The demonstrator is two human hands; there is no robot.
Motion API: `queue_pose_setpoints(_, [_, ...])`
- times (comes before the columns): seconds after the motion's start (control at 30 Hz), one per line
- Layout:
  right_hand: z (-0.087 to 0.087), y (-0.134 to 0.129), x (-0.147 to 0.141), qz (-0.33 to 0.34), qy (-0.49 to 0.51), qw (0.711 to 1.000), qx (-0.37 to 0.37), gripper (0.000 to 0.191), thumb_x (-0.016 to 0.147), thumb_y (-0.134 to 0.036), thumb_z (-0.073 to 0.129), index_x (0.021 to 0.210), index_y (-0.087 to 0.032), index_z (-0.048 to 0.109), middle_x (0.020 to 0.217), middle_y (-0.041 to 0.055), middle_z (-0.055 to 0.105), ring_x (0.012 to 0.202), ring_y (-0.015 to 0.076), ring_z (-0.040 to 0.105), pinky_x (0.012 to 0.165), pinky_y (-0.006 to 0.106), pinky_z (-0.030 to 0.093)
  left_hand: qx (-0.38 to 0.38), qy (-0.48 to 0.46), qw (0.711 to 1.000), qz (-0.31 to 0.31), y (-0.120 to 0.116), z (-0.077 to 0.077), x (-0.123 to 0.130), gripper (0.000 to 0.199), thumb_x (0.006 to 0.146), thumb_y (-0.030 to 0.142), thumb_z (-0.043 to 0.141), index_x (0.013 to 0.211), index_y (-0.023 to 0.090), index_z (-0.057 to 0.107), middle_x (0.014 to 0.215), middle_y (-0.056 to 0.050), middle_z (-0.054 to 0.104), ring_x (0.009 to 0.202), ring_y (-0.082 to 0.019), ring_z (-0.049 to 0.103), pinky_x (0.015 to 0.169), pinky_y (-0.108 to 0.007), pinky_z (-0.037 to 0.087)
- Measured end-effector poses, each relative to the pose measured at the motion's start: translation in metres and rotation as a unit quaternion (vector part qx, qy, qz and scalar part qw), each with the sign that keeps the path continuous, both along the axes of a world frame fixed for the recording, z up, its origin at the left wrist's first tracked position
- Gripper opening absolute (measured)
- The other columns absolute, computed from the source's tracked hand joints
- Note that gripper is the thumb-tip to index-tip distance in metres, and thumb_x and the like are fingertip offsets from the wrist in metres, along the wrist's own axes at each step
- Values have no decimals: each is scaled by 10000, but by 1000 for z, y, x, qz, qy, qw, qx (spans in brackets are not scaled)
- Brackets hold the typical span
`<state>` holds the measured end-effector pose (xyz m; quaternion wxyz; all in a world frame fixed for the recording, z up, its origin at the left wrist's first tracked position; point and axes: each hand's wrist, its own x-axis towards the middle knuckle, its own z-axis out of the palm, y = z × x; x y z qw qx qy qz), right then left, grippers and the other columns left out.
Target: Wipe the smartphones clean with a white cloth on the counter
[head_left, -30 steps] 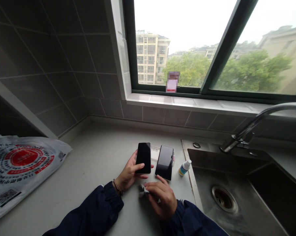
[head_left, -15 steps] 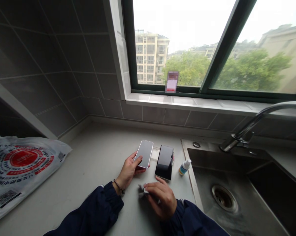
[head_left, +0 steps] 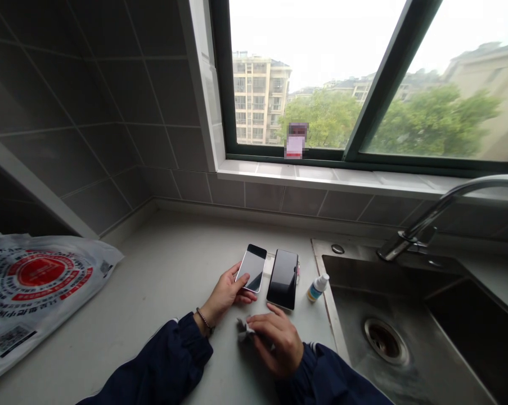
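My left hand (head_left: 226, 289) grips a smartphone (head_left: 252, 269) with a pale frame, thumb across its lower left edge and fingers beneath. Its glossy screen faces up and mirrors the window. In my right hand (head_left: 279, 340) is a crumpled grey cloth (head_left: 244, 328), pinched at its edge above the counter. A second, darker smartphone (head_left: 283, 279) lies on the counter just beyond the right fingers, screen up. Whatever clear item sits between and under the phones is mostly hidden. To the right stands a small spray bottle (head_left: 315, 288) with a white cap.
At the right is a steel sink (head_left: 317, 253) with a chrome faucet (head_left: 422, 211). On the left, a white plastic bag (head_left: 68, 304) with red and black print lies on the counter (head_left: 165, 259). A window (head_left: 313, 67) rises behind, above a tiled sill (head_left: 338, 175).
The phone in my left hand has shifted slightly right and tilted, so its screen reflection now has dark patches. My right hand and the cloth have hardly moved.
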<state>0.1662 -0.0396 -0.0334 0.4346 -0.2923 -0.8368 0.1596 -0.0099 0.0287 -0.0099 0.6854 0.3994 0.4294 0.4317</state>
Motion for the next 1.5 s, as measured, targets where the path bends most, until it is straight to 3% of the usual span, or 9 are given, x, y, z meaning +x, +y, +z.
queue_pose_setpoints(0.3, [0,-1,0,11,4,1000,-11,280,822,-90,566,1056,-240,599,1003,37,742,913,164,712,1001,381,440,-23,18,999,24,1,0,2,749,829,254,681,1458,127,295,1112,-181,678,833,-218,728,615,-256,602])
queue_pose_setpoints(0.5, [-2,0,-1,13,8,1000,-12,272,827,-95,567,1056,-234,606,1010,42,739,916,165,711,994,363,451,-27,44,999,12,2,-1,3,687,845,188,639,1454,117,328,1113,-175,682,787,-186,722,620,-262,607])
queue_pose_setpoints(0.73, [-6,1,-1,14,8,1000,-22,273,823,-101,569,1059,-233,613,1012,52,738,915,174,710,987,363,462,45,136,989,40,-2,-17,5,784,843,333,645,1492,118,261,625,-26,686,459,-132,626,425,-208,518])
queue_pose_setpoints(0.83, [-5,0,-1,15,6,1000,-19,272,824,-99,563,1057,-232,609,1005,52,738,910,173,710,984,361,465,66,167,982,48,-4,-17,4,721,851,346,628,1468,130,324,588,-7,664,389,-109,575,379,-186,480])
queue_pose_setpoints(0.9, [-4,-1,-1,13,6,1000,-23,278,818,-95,562,1055,-235,602,1004,46,735,907,169,709,981,354,466,72,172,980,69,-5,-17,4,686,837,340,644,1437,140,380,644,-31,681,400,-112,587,368,-190,483])
queue_pose_setpoints(0.97, [-1,-2,-1,9,14,999,-34,277,805,-88,557,1038,-234,590,985,40,729,895,168,706,975,354,469,80,163,979,92,-5,-17,4,643,815,333,666,1394,173,437,884,-111,716,458,-118,627,362,-199,497])
queue_pose_setpoints(1.1, [5,-5,-3,12,38,998,-57,197,787,-92,534,933,-223,555,891,49,699,833,187,674,871,356,508,98,152,978,106,-4,-19,5,571,800,347,676,1329,254,481,1432,-196,450,594,-124,687,367,-218,533])
queue_pose_setpoints(1.33, [6,-4,-4,15,40,997,-60,150,803,-103,519,893,-224,524,847,53,668,789,190,632,792,347,509,96,177,975,90,-5,-20,3,619,808,361,672,1369,237,442,1306,-209,567,627,-166,707,406,-219,545])
queue_pose_setpoints(1.5, [4,-5,-4,9,42,997,-65,117,799,-118,524,842,-225,501,842,56,658,776,188,627,759,326,512,98,168,978,81,-7,-16,5,600,806,383,673,1347,246,452,1415,-213,465,626,-168,709,414,-253,562])
